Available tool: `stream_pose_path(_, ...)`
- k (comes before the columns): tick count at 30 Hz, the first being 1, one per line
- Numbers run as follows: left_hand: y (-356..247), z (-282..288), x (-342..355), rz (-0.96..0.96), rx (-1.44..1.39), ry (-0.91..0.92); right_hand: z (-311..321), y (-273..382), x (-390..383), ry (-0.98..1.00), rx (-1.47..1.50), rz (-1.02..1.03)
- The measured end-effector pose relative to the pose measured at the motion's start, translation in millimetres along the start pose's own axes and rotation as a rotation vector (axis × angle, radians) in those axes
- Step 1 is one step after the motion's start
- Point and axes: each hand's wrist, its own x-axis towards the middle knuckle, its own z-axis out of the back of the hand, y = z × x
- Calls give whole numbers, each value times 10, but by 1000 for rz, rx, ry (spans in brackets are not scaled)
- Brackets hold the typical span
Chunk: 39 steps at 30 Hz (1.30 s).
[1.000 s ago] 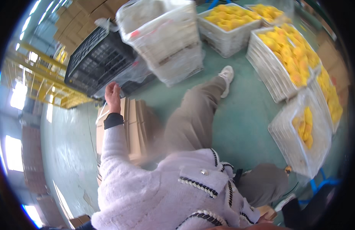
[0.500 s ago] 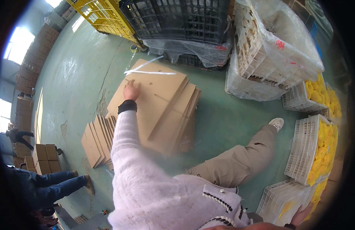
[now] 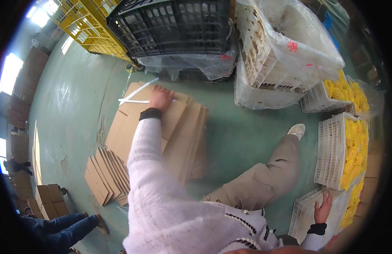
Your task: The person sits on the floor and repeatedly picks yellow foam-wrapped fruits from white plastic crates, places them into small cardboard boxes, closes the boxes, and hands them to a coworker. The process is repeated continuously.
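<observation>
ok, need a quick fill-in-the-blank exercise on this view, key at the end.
1. The left hand is at a stack of flat sheets made of ____.
2. The narrow strips beside it are coloured ____.
3. Above the right hand in the picture, a crate holds items in netting coloured ____.

Missing words: cardboard; white; yellow.

The bare left hand [image 3: 161, 98] is lying near the far edge of a flat tan cardboard stack [image 3: 179, 122], partly covering a narrow white strip [image 3: 136, 101]; the bare right hand [image 3: 323, 208] is holding its fingers apart at a white latticed plastic crate [image 3: 303, 213].
</observation>
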Motion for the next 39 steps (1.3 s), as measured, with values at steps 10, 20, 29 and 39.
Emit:
stream_pose_path(10,-1466,2762,791,-149,-1359,-77,553,1031,321,-93,679,170)
stream_pose_path(20,-5730,3935,760,-1026,-1559,-328,1594,1726,-357,-67,1769,499)
stream_pose_path(29,-8114,2723,-669,-1045,-1473,328,970,495,-1442,-345,1876,-271)
stream_pose_path(39,-7533,482,-1977,-700,-1192,1275,-889,208,-960,13,1361,-614)
